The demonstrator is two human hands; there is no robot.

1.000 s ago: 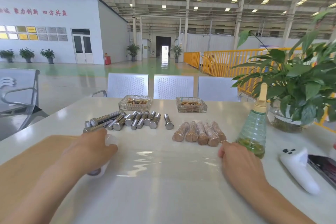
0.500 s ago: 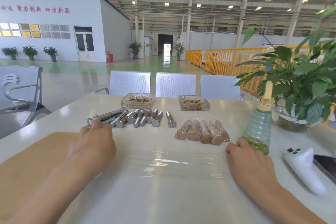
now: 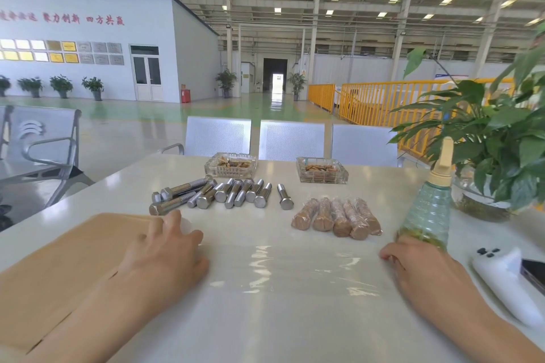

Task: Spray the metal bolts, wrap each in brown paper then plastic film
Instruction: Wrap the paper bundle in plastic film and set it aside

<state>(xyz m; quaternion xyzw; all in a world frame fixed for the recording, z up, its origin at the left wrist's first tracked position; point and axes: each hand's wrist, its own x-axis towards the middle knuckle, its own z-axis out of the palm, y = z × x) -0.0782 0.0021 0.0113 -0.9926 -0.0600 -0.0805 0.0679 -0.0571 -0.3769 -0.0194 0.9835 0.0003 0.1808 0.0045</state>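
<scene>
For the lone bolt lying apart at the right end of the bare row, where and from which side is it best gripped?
Probably at mid-shank, from above. The lone bolt lies flat on the table with its hex head toward the person, and clear gaps separate it from the bare bolts and wrapped bolts, leaving room for fingers.

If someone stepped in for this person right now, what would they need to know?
Left hand rests on the roll end of the plastic film; right hand presses its other edge flat.
Five wrapped bolts lie behind the film, done.
About a dozen bare bolts wait far left.
Brown paper lies left, spray bottle right.
Left: wrap the bare bolts.
</scene>
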